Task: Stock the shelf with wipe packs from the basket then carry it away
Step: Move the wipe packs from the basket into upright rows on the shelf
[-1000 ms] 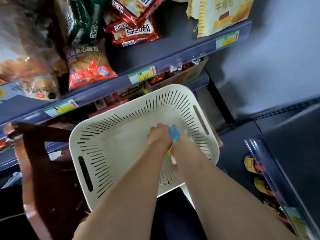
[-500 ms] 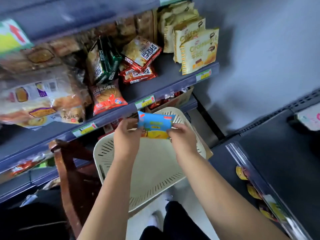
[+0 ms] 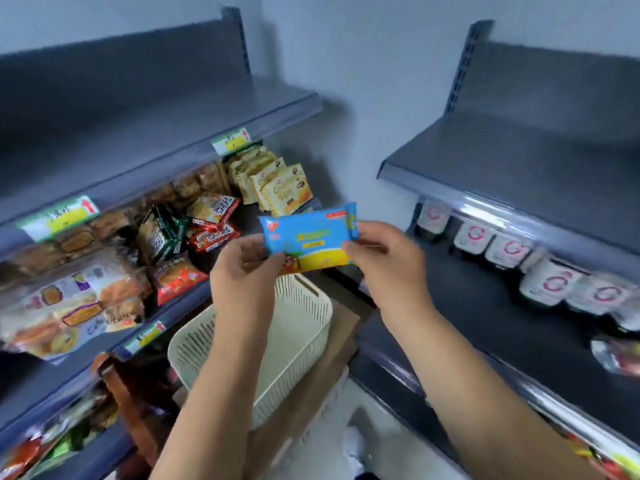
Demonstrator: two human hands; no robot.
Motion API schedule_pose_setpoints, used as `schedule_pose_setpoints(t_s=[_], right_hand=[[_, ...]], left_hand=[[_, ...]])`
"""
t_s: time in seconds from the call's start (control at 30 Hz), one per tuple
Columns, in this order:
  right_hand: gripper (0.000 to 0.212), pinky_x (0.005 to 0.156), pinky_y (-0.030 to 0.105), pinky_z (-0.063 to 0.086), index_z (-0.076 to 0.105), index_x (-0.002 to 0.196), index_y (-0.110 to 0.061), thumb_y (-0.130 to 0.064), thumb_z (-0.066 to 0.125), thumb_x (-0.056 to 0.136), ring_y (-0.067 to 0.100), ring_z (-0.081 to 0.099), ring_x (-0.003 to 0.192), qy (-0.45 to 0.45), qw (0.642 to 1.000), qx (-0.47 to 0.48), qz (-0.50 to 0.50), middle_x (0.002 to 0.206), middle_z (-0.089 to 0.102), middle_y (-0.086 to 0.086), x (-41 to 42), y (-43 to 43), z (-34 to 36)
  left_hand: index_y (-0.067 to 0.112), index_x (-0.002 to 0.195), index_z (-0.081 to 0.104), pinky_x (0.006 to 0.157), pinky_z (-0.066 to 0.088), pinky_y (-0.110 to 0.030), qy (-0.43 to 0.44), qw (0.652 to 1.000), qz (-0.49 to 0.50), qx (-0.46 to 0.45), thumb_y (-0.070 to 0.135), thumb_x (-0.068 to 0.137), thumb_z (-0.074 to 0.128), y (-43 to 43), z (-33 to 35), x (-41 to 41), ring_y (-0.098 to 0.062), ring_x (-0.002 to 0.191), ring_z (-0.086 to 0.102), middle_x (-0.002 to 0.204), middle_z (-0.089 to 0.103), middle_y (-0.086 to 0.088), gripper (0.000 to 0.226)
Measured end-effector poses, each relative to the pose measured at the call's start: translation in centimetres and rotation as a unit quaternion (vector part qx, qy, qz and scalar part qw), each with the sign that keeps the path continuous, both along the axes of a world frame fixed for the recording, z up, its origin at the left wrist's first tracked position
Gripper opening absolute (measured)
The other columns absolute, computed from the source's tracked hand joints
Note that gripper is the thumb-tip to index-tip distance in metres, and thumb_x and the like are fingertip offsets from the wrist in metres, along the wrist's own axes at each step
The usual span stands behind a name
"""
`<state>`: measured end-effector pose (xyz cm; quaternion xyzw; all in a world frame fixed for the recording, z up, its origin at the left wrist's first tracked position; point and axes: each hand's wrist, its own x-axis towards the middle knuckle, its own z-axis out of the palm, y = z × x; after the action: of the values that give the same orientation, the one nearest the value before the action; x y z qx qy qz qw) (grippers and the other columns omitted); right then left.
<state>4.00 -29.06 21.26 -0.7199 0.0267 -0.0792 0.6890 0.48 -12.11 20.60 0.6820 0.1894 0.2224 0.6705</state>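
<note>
left hand and right hand pinch the ends of the wipe pack | pack up above the basket, between shelves | risk: loose pinch, pack falls

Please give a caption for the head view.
Left hand and right hand hold a blue wipe pack above the cream basket.

Left grey metal shelf is carrying mixed snack packets. Right grey metal shelf is holding a row of white red-ringed packs. Cream slotted plastic basket is sitting on a brown cardboard box.
</note>
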Motion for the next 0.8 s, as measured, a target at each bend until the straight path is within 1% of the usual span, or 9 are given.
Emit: schedule_pose_setpoints(t_s=[0.07, 0.13, 0.23, 0.3, 0.33, 0.4, 0.5, 0.63, 0.8], right_hand=[[0.024, 0.084, 0.033, 0.059, 0.076, 0.097, -0.024, -0.005, 0.076, 0.082, 0.007, 0.072, 0.088, -0.023, 0.999, -0.002, -0.031, 0.092, 0.077, -0.01, -1.7, -3.4, 1.8], [0.026, 0.088, 0.038, 0.059, 0.076, 0.097, -0.024, -0.003, 0.077, 0.082, 0.009, 0.072, 0.091, -0.047, 0.997, -0.004, -0.064, 0.095, 0.077, -0.009, -3.3, -6.9, 3.1], [0.028, 0.091, 0.041, 0.059, 0.075, 0.096, -0.028, -0.004, 0.077, 0.082, 0.007, 0.072, 0.092, -0.063, 0.991, -0.011, -0.118, 0.096, 0.077, -0.012, -5.7, -12.5, 4.6], [0.027, 0.091, 0.042, 0.059, 0.075, 0.098, -0.027, -0.005, 0.077, 0.082, 0.007, 0.072, 0.093, -0.074, 0.986, -0.017, -0.151, 0.096, 0.077, -0.012, -7.1, -16.5, 5.3], [0.026, 0.091, 0.042, 0.059, 0.074, 0.098, -0.026, -0.005, 0.077, 0.082, 0.006, 0.072, 0.093, -0.079, 0.982, -0.019, -0.172, 0.097, 0.077, -0.011, -7.7, -18.5, 5.7], [0.027, 0.09, 0.041, 0.059, 0.073, 0.097, -0.027, -0.006, 0.078, 0.082, 0.006, 0.072, 0.092, -0.087, 0.974, -0.024, -0.208, 0.097, 0.077, -0.01, -8.8, -22.6, 6.4], [0.027, 0.091, 0.039, 0.059, 0.071, 0.099, -0.026, -0.008, 0.08, 0.082, 0.007, 0.071, 0.092, -0.096, 0.965, -0.044, -0.241, 0.098, 0.075, -0.009, -10.5, -29.2, 7.4], [0.025, 0.089, 0.03, 0.058, 0.072, 0.103, -0.02, -0.011, 0.081, 0.082, 0.002, 0.069, 0.089, -0.097, 0.952, -0.097, -0.273, 0.095, 0.074, -0.01, -12.8, -38.5, 8.4], [0.023, 0.086, 0.023, 0.056, 0.069, 0.1, -0.026, -0.016, 0.081, 0.083, 0.0, 0.068, 0.089, -0.093, 0.939, -0.151, -0.293, 0.094, 0.073, -0.012, -15.6, -49.2, 9.7]], left_hand=[[0.009, 0.106, 0.07, 0.064, 0.054, -0.019, -0.027, 0.999, -0.028, 0.002, -0.003, 0.086, 0.074, -3.1, 2.0, -0.6, -0.009, 0.076, 0.07, 0.093, 0.076, -0.005, 0.023], [0.009, 0.104, 0.069, 0.06, 0.052, -0.015, -0.044, 0.997, -0.059, 0.007, -0.004, 0.086, 0.075, -6.6, 3.6, -1.1, -0.003, 0.069, 0.067, 0.088, 0.074, 0.0, 0.023], [0.011, 0.101, 0.068, 0.06, 0.053, -0.019, -0.052, 0.992, -0.115, 0.021, -0.002, 0.086, 0.076, -11.9, 5.4, -1.3, -0.005, 0.065, 0.067, 0.085, 0.072, 0.001, 0.022], [0.013, 0.1, 0.068, 0.065, 0.057, -0.025, -0.06, 0.985, -0.152, 0.046, 0.0, 0.086, 0.076, -15.8, 6.5, -1.4, -0.01, 0.072, 0.071, 0.088, 0.075, -0.003, 0.021], [0.012, 0.102, 0.069, 0.065, 0.056, -0.023, -0.066, 0.982, -0.172, 0.053, 0.0, 0.086, 0.076, -17.8, 7.1, -1.4, -0.012, 0.074, 0.073, 0.09, 0.075, -0.004, 0.021], [0.01, 0.103, 0.068, 0.06, 0.052, -0.017, -0.077, 0.974, -0.205, 0.058, 0.0, 0.086, 0.075, -22.1, 7.9, -1.5, -0.011, 0.073, 0.072, 0.092, 0.075, -0.005, 0.02], [0.011, 0.104, 0.068, 0.058, 0.049, -0.014, -0.081, 0.965, -0.243, 0.049, 0.001, 0.086, 0.076, -28.8, 8.6, -2.2, -0.004, 0.071, 0.069, 0.092, 0.075, -0.002, 0.022], [0.012, 0.105, 0.069, 0.064, 0.053, -0.021, -0.081, 0.954, -0.288, 0.031, 0.0, 0.083, 0.079, -37.8, 8.8, -3.4, -0.011, 0.078, 0.072, 0.095, 0.077, -0.002, 0.027], [0.012, 0.104, 0.069, 0.072, 0.058, -0.024, -0.106, 0.945, -0.309, 0.032, 0.002, 0.086, 0.077, -48.4, 9.6, -4.9, -0.013, 0.083, 0.073, 0.096, 0.076, -0.003, 0.022]])
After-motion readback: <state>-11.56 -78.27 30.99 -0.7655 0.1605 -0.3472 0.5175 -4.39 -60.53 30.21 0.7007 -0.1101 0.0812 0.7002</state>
